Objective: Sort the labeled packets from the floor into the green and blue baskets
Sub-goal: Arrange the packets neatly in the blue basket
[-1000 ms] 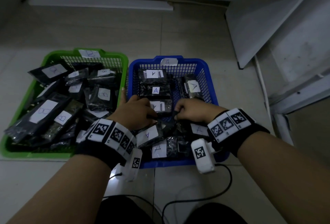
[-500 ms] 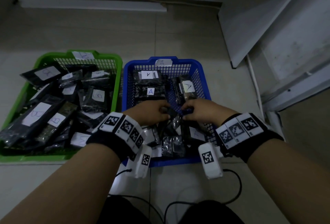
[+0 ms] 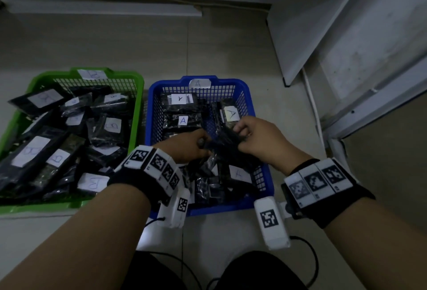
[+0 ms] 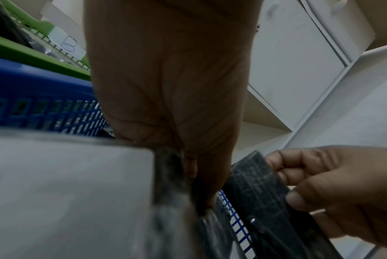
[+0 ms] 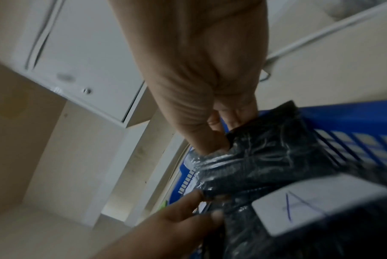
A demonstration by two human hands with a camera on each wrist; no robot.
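Both hands, left hand (image 3: 184,145) and right hand (image 3: 256,138), pinch one dark packet (image 3: 225,140) above the middle of the blue basket (image 3: 265,188). Its label faces away; unread, it could land among A packets wrongly.

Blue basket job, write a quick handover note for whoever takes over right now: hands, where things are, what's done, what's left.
Left hand and right hand both grip one dark packet over the blue basket.
Blue basket, tagged A, holds A-labelled packets; green basket beside it, tagged B, holds B-labelled packets.
Done: no packets show on the visible floor.
Left: the held packet's label is not visible from the head view; check it, then drop it in the matching basket.
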